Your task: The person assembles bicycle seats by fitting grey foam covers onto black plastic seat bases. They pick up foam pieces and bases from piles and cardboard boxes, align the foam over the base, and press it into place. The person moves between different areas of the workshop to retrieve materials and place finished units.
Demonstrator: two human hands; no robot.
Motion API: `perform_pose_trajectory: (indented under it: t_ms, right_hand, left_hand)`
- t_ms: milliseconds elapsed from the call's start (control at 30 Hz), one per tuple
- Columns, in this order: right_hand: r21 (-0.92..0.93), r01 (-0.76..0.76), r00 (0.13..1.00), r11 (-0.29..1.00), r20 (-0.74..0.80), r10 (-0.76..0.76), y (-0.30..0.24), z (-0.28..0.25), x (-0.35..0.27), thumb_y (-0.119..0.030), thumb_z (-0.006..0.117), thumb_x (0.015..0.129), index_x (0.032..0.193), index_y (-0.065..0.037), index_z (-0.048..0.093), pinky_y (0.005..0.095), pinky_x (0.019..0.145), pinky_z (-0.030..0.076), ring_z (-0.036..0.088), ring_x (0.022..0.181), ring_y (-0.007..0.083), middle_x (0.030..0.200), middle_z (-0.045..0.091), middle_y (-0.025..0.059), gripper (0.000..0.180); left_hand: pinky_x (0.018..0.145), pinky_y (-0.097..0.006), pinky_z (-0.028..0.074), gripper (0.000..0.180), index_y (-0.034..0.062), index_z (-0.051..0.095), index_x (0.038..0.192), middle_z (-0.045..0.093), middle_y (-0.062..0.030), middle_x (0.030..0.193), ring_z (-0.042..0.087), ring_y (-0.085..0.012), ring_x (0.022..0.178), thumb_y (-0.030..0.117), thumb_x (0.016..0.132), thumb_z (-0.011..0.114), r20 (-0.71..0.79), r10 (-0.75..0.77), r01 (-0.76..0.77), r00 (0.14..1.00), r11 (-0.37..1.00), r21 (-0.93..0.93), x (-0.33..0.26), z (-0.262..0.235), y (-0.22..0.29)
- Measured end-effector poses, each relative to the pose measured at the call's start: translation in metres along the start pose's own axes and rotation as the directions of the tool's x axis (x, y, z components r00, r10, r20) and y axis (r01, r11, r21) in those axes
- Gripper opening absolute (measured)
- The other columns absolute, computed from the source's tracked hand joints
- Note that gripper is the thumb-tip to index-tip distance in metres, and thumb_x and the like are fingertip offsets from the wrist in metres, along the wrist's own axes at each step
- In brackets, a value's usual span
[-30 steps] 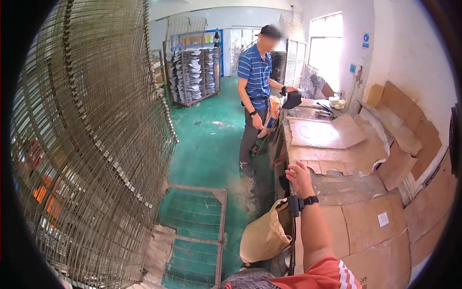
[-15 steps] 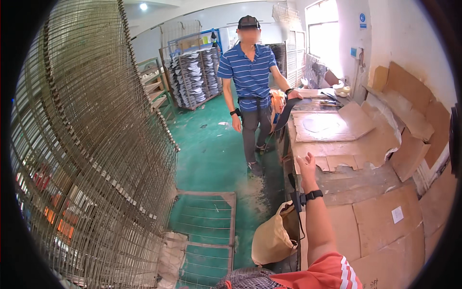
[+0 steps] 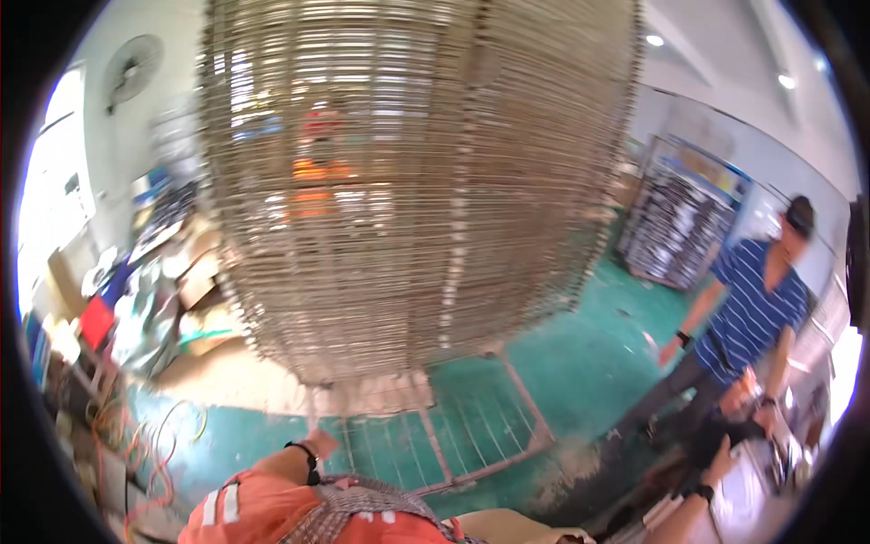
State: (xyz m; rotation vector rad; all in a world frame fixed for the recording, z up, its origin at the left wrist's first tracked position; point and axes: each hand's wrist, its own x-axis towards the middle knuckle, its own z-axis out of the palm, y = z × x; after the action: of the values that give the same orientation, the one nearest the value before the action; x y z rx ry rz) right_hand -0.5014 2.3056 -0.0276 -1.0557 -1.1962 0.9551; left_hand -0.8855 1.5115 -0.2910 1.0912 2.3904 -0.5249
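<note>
**Tall wire rack fills the view over a green workshop floor**

Green painted floor (image 3: pixel 580 363) spreads across a bright workshop, with cardboard and clutter heaped along the left side and tangled orange cable (image 3: pixel 136 444) lying near the lower left. A fan (image 3: pixel 130 72) hangs on the left wall.

A big stack of wire racks (image 3: pixel 408 181) rises in the middle of the picture and takes up most of it; the whole scene is blurred. At its foot a metal frame (image 3: pixel 489 426) with thin bars rests on the floor.

The person's left hand (image 3: pixel 319 444) sits low in the centre, just under the bottom edge of the racks and at the near corner of the frame. A dark watch (image 3: pixel 304 453) circles the wrist, and an orange sleeve (image 3: pixel 263 494) runs down from it. Whether the fingers of this grip are apart or together cannot be told, nor whether they touch the racks.

The right hand (image 3: pixel 725 458) shows at the lower right, also with a dark band on the wrist, beside a dark object; its grip is too blurred to read.

Another person in a blue striped shirt (image 3: pixel 757 313) stands at the right, near that hand. Behind them stands a shelf trolley (image 3: pixel 675 222) loaded with stacked trays.
</note>
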Motion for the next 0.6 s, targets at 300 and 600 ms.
perform_pose_trajectory:
  t_ms: [300,600]
  right_hand:
    - [-0.693,0.405,0.834,0.597,0.012,-0.552,0.038,0.052,-0.051,-0.006,0.058,0.072,0.118,0.010,0.048,0.0379,0.090,0.044,0.058,0.098,0.0328,0.111,0.059,0.0220,0.050]
    - [-0.091,0.437,0.373,0.895,0.923,-0.089,-0.062,0.185,-0.579,-0.007,0.057,0.071,0.106,0.009,0.046,0.0486,0.084,0.043,0.053,0.099,0.0451,0.101,0.054,0.0320,0.040]
  left_hand:
    - [0.061,-0.038,0.051,0.037,0.0051,0.066,0.072,0.065,-0.0107,0.067,0.065,-0.0275,0.067,0.037,0.080,0.048,0.065,-0.369,0.307,0.927,0.651,-0.694,-0.046,0.030,0.002]
    - [0.078,-0.030,0.048,0.047,0.0100,0.054,0.121,0.063,-0.0077,0.104,0.059,-0.0133,0.090,0.044,0.088,0.054,-0.108,-0.334,-0.177,0.936,-0.184,-0.967,-0.088,-0.094,0.026]
